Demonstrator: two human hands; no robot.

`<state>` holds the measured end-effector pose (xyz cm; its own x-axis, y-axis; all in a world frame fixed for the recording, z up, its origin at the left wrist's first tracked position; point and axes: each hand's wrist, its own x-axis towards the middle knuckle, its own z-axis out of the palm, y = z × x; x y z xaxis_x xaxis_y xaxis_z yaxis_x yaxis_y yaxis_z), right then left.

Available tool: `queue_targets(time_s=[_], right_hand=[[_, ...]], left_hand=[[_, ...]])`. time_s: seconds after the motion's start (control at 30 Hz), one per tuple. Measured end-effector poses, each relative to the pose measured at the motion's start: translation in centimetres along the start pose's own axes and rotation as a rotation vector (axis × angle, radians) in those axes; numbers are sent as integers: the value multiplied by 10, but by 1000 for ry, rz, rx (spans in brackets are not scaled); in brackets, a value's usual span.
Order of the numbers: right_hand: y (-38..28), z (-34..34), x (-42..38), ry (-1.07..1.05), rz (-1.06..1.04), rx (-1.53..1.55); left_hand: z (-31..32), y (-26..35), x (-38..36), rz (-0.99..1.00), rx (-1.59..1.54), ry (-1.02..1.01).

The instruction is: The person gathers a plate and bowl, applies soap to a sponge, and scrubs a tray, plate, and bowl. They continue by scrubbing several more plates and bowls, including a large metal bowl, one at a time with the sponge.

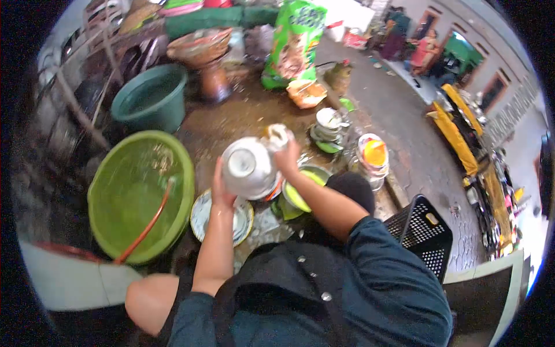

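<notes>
My left hand (219, 186) grips the side of a silver metal bowl (245, 170), tilted so its round foot faces up at me. My right hand (288, 155) is closed on a whitish sponge (277, 136) at the bowl's far right rim; a yellowish patch shows beside it. Below the bowl lies a white patterned plate (199, 217) with a yellow-edged rim. A yellow-green basin (295, 199) sits under my right forearm, which partly hides it.
A large green tub (101, 196) of water with an orange hose (151, 228) stands left, a dark green bucket (150, 98) behind it. Stacked dishes (328, 130), stacked containers (374, 159) and a black crate (425, 231) are to the right. People (425, 52) are in the distance.
</notes>
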<state>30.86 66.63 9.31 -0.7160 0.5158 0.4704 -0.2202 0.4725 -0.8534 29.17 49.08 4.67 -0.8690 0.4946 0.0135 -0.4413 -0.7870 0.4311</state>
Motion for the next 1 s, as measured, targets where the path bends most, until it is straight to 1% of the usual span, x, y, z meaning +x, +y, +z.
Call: queue_targets(time_s=[0.07,0.1,0.13,0.17,0.2,0.23,0.27,0.3,0.33,0.4,0.43,0.47,0.5,0.53,0.57,0.6,0.67,0.7,0.73,0.8,0.83,0.87,0.93,0.97,1.0], right_hand=[[-20,-3,-3,-64,-273,-353],[-16,2,-12,-64,-356,-385],[-14,6,-22,-222,-396,-383],[-11,10,-35,-328,-521,-450],[-20,12,-49,-431,-645,-518],[-43,8,-65,-592,-717,-686],[-42,13,-70,-506,-963,-523],[-43,15,-70,-533,-884,-576],[-48,16,-64,-557,-804,-628],[-58,21,-42,-679,-350,-896],[-50,26,-28,-568,-192,-738],[-42,23,-13,-508,-122,-740],[-30,19,-1,-534,-12,-629],[-22,16,5,-558,98,-516],[-13,14,3,-579,35,-543],[-9,17,-11,-451,-142,-596],[-42,20,-31,-700,-195,-806],[-41,21,-45,-490,-662,-775],[-32,23,-48,-506,-650,-769],[-10,27,-40,-614,-429,-706],[-8,25,-32,-614,-225,-592],[-6,22,-23,-629,-106,-642],[-2,11,-11,-645,96,-404],[-2,8,-9,-613,88,-423],[-5,5,-6,-583,79,-443]], left_hand=[[4,8,2,-22,38,198],[-3,9,7,0,33,221],[-13,8,11,18,-31,163],[-23,3,13,33,-92,101],[-15,0,7,139,-63,46],[-24,-3,7,53,-73,92],[-32,-7,7,-37,-85,134],[-6,-1,-4,-75,-128,118],[-7,-4,-1,-79,-130,121],[-10,-10,5,87,253,165],[7,-2,0,26,469,209],[1,-6,3,27,469,212],[-10,-11,9,51,574,135],[-4,-8,8,74,678,56],[0,-4,4,39,926,150],[4,-3,4,39,928,151],[3,-6,2,209,909,180],[-35,-26,21,156,242,146],[-25,-17,15,149,241,165],[-10,0,5,31,307,210],[-13,1,9,12,192,224],[-19,2,7,37,140,286],[-43,9,18,145,335,381],[-56,14,18,140,339,382],[-63,21,16,159,537,364]])
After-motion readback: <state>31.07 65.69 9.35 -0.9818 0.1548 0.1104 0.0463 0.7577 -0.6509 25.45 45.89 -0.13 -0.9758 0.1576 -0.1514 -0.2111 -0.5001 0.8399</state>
